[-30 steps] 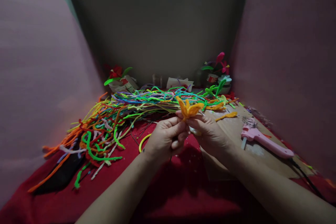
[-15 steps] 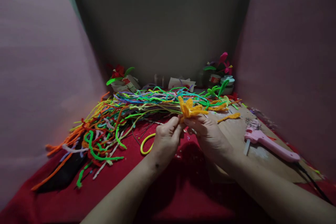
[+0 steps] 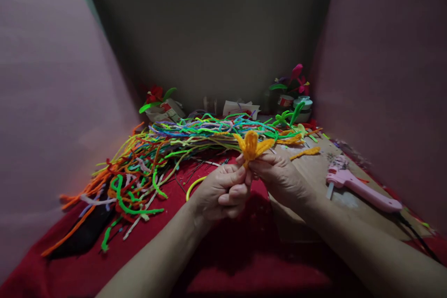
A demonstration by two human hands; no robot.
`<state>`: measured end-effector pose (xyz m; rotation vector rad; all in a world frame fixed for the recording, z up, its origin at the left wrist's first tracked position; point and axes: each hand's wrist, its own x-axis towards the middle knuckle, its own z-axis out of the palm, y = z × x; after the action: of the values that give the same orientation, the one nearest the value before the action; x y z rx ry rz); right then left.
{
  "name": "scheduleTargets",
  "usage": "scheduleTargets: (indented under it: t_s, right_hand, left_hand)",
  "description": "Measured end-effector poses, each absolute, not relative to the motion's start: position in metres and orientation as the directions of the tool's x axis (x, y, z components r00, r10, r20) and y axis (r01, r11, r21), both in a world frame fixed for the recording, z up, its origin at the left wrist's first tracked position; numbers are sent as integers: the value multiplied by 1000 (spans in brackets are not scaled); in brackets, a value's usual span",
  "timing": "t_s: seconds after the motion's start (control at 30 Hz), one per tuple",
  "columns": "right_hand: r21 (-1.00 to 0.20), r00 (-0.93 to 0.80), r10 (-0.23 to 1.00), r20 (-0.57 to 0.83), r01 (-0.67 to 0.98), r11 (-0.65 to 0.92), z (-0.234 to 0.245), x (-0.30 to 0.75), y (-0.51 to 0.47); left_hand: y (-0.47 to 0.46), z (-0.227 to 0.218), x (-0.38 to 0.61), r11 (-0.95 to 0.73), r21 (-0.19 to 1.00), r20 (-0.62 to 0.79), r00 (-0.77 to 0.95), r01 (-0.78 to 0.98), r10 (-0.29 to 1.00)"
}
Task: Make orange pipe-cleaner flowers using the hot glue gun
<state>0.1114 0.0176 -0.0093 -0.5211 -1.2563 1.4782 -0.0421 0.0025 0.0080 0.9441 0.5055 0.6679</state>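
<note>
An orange pipe-cleaner flower with looped petals stands above my two hands at the middle of the view. My left hand is closed, its thumb and forefinger pinching the flower's base from the left. My right hand is closed too, gripping the same base from the right. Both hands hover over the red cloth. What runs below the petals is hidden by my fingers.
A heap of coloured pipe cleaners spreads across the left and back. A yellow loop lies by my left hand. A pink glue gun rests on a cardboard sheet at right. Finished flowers and small jars stand at the back.
The orange flower has turned in my fingers, its petals now more upright and fanned. My left hand has shifted its pinch lower and curled its fingers in.
</note>
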Motion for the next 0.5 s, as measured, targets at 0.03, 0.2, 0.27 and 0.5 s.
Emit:
scheduleTargets:
  t_s: [0.03,0.2,0.27,0.5]
  right_hand:
    - [-882,-303,915,265,-459,104,-11,110,18]
    - [-855,-158,956,245,-501,137,-14,102,18]
    - [-872,-112,965,237,-463,161,-12,99,17]
    - [-902,-162,961,225,-407,142,-8,98,12]
  left_hand:
    - [3,8,-40,342,908,-112,645,-243,756]
    - [2,0,-28,-319,860,277,162,399,947]
    - [1,-7,-26,-433,684,455,119,587,882]
    - [2,-8,-30,-403,747,410,111,529,905]
